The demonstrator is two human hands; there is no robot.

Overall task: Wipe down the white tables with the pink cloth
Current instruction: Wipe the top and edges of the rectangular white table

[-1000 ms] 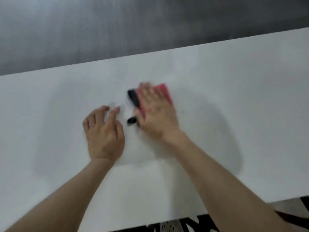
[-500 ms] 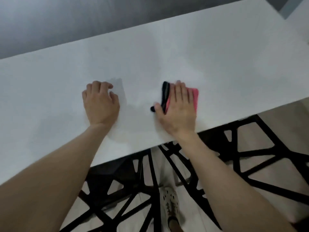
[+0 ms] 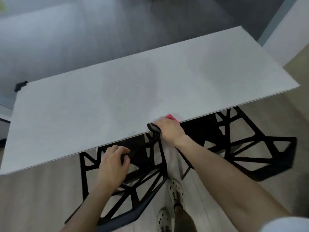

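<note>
The pink cloth point(image 3: 171, 117) sits right at the near edge of the white tabletop point(image 3: 133, 91), a bit right of the middle. The right hand point(image 3: 168, 129) lies on top of it. Its fingers point(image 3: 167, 122) bend down over the cloth and hold it against the tabletop. A black end of the cloth sticks out on the thumb side and hangs at the edge.

The left hand point(image 3: 113, 164) is off the tabletop, below the near edge, over a black chair point(image 3: 133, 198). Its fingers are bent, but I cannot tell if they hold the chair or just touch it.

What could go wrong? The cloth is so close to the edge that one more pull this way could drag it off, and it might fall to the floor point(image 3: 41, 190). The left hand is not on the tabletop, so a hard push might make the tabletop wobble. The far edge and both far corners look a long way from the cloth, so they could get missed.
</note>
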